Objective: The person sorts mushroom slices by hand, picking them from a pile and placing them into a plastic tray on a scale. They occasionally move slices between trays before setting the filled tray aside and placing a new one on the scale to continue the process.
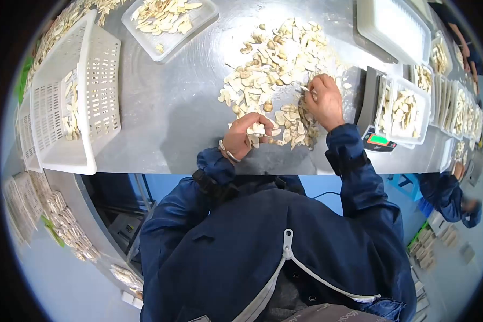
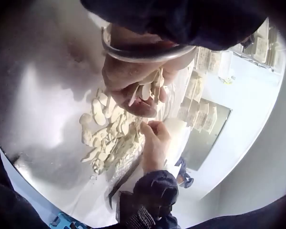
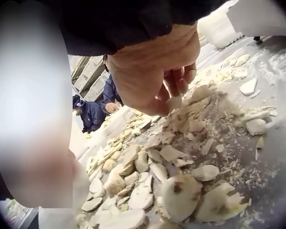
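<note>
Pale dried mushroom slices [image 1: 276, 61] lie in a loose heap on the metal table, with a smaller pile [image 1: 294, 124] nearer the person. Over the heap's near left edge, the left hand [image 1: 240, 138] holds several mushroom slices [image 2: 146, 89] in its curled fingers. A metal bangle [image 2: 143, 56] circles that wrist. At the heap's right side is the right hand [image 1: 325, 102], fingers bent down to the slices. Its thumb and fingers pinch a pale mushroom slice [image 3: 173, 103], partly hidden by the fingertips. Crumbs and broken bits [image 3: 233, 138] are scattered below that hand.
A digital scale [image 1: 378, 140] carries a white tray of slices [image 1: 405, 112] at right. Stacked white trays [image 1: 394, 27] stand behind it. At left are a white perforated basket [image 1: 103, 80] and another slice tray [image 1: 158, 52]. Another person's sleeve [image 1: 445, 196] shows at far right.
</note>
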{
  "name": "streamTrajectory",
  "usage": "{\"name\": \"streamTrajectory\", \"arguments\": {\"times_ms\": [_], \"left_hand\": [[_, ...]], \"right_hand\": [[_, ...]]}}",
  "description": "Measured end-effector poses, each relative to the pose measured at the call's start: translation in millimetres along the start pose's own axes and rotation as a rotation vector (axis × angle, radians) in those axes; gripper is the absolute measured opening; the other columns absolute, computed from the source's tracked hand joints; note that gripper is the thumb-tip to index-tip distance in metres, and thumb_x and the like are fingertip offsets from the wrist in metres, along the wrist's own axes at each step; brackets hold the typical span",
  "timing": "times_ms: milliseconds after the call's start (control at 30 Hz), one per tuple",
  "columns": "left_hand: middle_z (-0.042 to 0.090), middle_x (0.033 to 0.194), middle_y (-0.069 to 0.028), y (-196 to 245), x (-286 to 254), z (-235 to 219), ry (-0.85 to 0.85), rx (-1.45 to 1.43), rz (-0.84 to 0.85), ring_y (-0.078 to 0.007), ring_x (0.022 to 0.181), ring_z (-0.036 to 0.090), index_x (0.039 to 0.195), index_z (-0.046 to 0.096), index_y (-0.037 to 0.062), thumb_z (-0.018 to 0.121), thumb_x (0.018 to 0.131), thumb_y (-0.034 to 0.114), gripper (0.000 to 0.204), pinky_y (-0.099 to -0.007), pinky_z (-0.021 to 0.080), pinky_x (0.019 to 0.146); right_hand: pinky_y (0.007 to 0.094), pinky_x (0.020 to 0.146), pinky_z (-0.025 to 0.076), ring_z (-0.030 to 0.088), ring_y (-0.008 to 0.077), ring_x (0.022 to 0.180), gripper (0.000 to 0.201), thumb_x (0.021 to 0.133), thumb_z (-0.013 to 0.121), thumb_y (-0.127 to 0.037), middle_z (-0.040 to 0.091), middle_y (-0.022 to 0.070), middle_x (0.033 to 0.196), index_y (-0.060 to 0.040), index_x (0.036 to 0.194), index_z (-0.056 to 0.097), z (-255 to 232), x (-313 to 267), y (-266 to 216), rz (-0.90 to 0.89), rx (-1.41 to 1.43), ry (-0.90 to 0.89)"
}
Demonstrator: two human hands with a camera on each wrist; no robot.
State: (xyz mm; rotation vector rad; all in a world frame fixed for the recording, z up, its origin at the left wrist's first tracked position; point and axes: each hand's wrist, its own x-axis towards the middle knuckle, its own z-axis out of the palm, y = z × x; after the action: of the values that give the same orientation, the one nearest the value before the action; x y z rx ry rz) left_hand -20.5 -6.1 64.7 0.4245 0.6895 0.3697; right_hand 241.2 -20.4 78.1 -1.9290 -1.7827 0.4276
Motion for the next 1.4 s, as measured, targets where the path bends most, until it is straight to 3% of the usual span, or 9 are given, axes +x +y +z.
{"name": "streamTrajectory", "arguments": {"times_ms": [133, 267, 533, 733, 900, 933, 1033, 1133, 1400], "left_hand": [[0.063, 0.099, -0.0125, 9, 4, 20, 0.123, -0.175, -0.057, -0.0221, 0.091, 0.062, 0.109, 0.059, 0.0015, 0.038, 0.102, 0.038, 0.043, -0.0348, 0.053, 0.074], [0.062, 0.099, -0.0135, 6, 8, 5, -0.030, -0.188, -0.055, -0.0208, 0.087, 0.061, 0.106, 0.059, 0.0008, 0.032, 0.104, 0.039, 0.047, -0.0314, 0.051, 0.066], [0.060, 0.095, -0.0130, 8, 4, -12, -0.028, -0.321, -0.078, -0.0194, 0.077, 0.054, 0.097, 0.058, 0.0042, 0.037, 0.104, 0.033, 0.037, -0.0264, 0.042, 0.057], [0.063, 0.091, -0.0079, 3, 16, -11, -0.015, -0.221, -0.043, -0.0176, 0.081, 0.061, 0.097, 0.060, 0.0043, 0.037, 0.103, 0.036, 0.040, -0.0283, 0.046, 0.062], [0.064, 0.094, -0.0074, 16, 22, 16, 0.030, -0.209, -0.083, -0.0174, 0.083, 0.063, 0.105, 0.058, 0.0037, 0.032, 0.104, 0.038, 0.043, -0.0292, 0.049, 0.065], [0.064, 0.095, -0.0078, 16, 24, 16, 0.002, -0.232, -0.091, -0.0176, 0.084, 0.062, 0.107, 0.057, 0.0038, 0.032, 0.104, 0.038, 0.043, -0.0293, 0.049, 0.065], [0.062, 0.099, -0.0096, 14, 27, 14, -0.108, -0.260, -0.104, -0.0177, 0.084, 0.059, 0.107, 0.056, 0.0045, 0.031, 0.104, 0.036, 0.041, -0.0291, 0.048, 0.063], [0.060, 0.099, -0.0102, 16, 24, 9, -0.181, -0.263, -0.121, -0.0169, 0.081, 0.055, 0.105, 0.055, 0.0048, 0.032, 0.104, 0.035, 0.038, -0.0278, 0.046, 0.060], [0.059, 0.095, -0.0115, 15, 22, 0, -0.044, -0.294, -0.112, -0.0179, 0.078, 0.055, 0.103, 0.056, 0.0057, 0.037, 0.103, 0.032, 0.033, -0.0261, 0.043, 0.057]], "right_hand": [[0.0314, 0.067, 0.048, 0.060, 0.0212, 0.069, 0.016, 0.081, 0.068, -0.014, 0.062, 0.0121, 0.076, -0.0020, 0.087, 0.060, -29, 0, -60, 0.208, 0.501, -0.394], [0.0406, 0.071, 0.050, 0.062, 0.0316, 0.079, 0.013, 0.079, 0.062, -0.005, 0.061, 0.0144, 0.089, -0.0024, 0.091, 0.062, -7, 29, -35, 0.082, 0.108, 0.061], [0.0448, 0.076, 0.048, 0.056, 0.0363, 0.087, 0.019, 0.073, 0.061, -0.002, 0.055, 0.0161, 0.095, -0.0025, 0.092, 0.060, 18, 40, 0, -0.109, -0.129, 0.035], [0.0450, 0.070, 0.048, 0.059, 0.0372, 0.078, 0.014, 0.076, 0.062, -0.004, 0.059, 0.0162, 0.085, -0.0027, 0.088, 0.055, 11, 16, 6, 0.202, 0.049, -0.066], [0.0246, 0.062, 0.043, 0.052, 0.0062, 0.069, 0.009, 0.084, 0.065, -0.007, 0.057, 0.0027, 0.072, -0.0023, 0.091, 0.061, -20, 4, -40, 0.253, 0.610, -0.224], [0.0276, 0.062, 0.045, 0.055, 0.0110, 0.068, 0.012, 0.082, 0.064, -0.008, 0.059, 0.0060, 0.075, -0.0021, 0.092, 0.061, -33, 11, -55, 0.248, 0.600, -0.353], [0.0392, 0.071, 0.049, 0.062, 0.0303, 0.076, 0.023, 0.077, 0.065, -0.016, 0.062, 0.0153, 0.090, -0.0017, 0.094, 0.061, -18, 37, -40, 0.296, 0.213, 0.005], [0.0431, 0.075, 0.049, 0.061, 0.0340, 0.085, 0.023, 0.076, 0.065, -0.018, 0.060, 0.0169, 0.092, -0.0014, 0.091, 0.059, 7, 58, -9, 0.049, -0.195, 0.083], [0.0440, 0.073, 0.045, 0.057, 0.0342, 0.084, 0.013, 0.074, 0.064, -0.012, 0.056, 0.0163, 0.089, -0.0020, 0.079, 0.057, 20, 46, -1, 0.064, -0.201, 0.040]]}}
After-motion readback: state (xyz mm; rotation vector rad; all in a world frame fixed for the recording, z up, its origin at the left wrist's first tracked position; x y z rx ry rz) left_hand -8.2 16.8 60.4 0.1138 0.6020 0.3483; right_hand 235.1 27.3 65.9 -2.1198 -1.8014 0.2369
